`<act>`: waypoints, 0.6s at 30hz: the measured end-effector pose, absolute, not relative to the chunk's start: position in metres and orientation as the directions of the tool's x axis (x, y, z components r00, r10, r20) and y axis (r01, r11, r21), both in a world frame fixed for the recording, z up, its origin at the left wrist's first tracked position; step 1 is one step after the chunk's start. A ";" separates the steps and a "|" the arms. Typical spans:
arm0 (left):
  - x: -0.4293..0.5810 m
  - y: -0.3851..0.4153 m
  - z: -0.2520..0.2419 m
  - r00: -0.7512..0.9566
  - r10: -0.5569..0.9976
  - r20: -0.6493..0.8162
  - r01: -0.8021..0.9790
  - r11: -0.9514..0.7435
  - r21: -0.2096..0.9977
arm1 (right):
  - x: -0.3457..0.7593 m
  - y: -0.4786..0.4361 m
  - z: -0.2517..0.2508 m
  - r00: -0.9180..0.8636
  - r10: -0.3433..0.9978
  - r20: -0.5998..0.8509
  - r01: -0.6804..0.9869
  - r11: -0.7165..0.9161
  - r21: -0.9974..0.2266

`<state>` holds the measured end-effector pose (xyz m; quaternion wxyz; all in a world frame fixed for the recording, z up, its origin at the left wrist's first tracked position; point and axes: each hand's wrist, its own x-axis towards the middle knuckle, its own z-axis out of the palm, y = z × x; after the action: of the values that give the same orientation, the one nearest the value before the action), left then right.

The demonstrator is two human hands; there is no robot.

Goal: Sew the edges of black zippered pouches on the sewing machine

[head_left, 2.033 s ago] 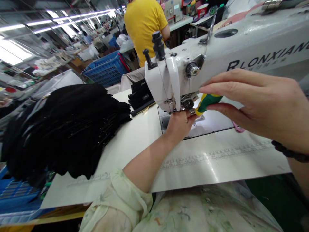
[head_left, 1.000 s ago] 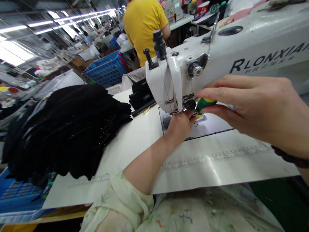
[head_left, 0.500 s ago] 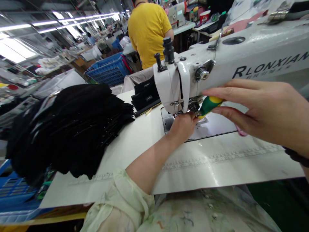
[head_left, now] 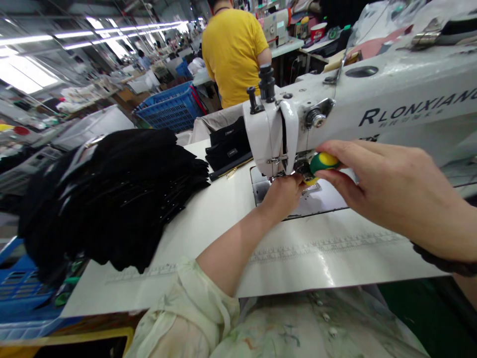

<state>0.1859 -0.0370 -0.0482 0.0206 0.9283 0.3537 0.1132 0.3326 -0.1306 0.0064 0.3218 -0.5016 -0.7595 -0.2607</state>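
A white sewing machine (head_left: 413, 84) stands over the table. My right hand (head_left: 391, 184) pinches the green and yellow handle of a short screwdriver (head_left: 325, 161) between thumb and fingers, close against the lower side of the machine head. The screwdriver's tip is hidden. My left hand (head_left: 282, 195) reaches in under the head beside the needle and presser foot area, its fingers closed together. What those fingers hold is hidden behind the hand. The metal needle plate (head_left: 328, 200) shows partly beneath both hands.
A large pile of black fabric pieces (head_left: 112, 199) covers the table's left side. Black zippered pieces with small labels (head_left: 231, 149) lie behind the machine head. A printed ruler strip (head_left: 290, 253) runs along the white table (head_left: 208, 233). Beyond are a blue crate (head_left: 167, 109) and a person in yellow (head_left: 234, 54).
My right hand has rolled round with the screwdriver handle, and its knuckles sit differently. My left hand keeps its place at the needle area. The whole view has shifted slightly.
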 end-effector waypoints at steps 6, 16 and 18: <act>0.184 -0.036 -0.051 0.719 0.650 0.246 0.635 -0.758 0.148 | 0.343 -0.126 0.003 -0.294 0.642 0.708 0.874 0.481 -0.073; 0.182 -0.043 -0.043 0.755 0.573 0.317 0.534 -0.819 0.209 | 0.338 -0.156 0.009 -0.248 0.636 0.731 0.848 0.508 -0.154; 0.181 -0.053 -0.036 0.799 0.503 0.330 0.457 -0.864 0.210 | 0.341 -0.187 0.007 -0.225 0.618 0.753 0.873 0.471 -0.126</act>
<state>0.1813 -0.0526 -0.0362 0.0598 0.9465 0.2536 0.1906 0.3413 -0.1866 0.0075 0.3875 -0.4874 -0.7650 -0.1644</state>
